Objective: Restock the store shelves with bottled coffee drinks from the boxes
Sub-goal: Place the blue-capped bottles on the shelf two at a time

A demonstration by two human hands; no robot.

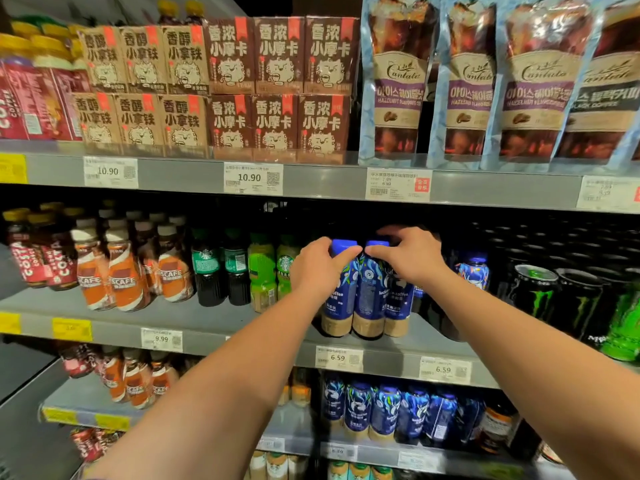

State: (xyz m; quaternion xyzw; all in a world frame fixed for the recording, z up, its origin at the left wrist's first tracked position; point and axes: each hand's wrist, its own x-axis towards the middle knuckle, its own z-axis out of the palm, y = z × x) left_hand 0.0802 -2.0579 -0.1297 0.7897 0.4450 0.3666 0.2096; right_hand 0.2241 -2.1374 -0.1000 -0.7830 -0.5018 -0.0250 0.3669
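Note:
Three blue-labelled coffee bottles with blue caps stand close together on the middle shelf (214, 318). My left hand (320, 265) grips the leftmost bottle (341, 299) near its neck. Fingers of my right hand (407, 254) curl over the cap and shoulder of the middle bottle (370, 299). The third bottle (400, 306) stands to the right, partly hidden under my right wrist. Another blue bottle (474, 270) stands further right at the back.
Orange Nescafe bottles (124, 271), dark Starbucks bottles (221, 268) and green bottles (263, 271) fill the middle shelf to the left. Black Monster cans (554, 296) stand at the right. Cartons (225, 88) and pouches (467, 81) sit on the upper shelf. More blue bottles (384, 410) line the lower shelf.

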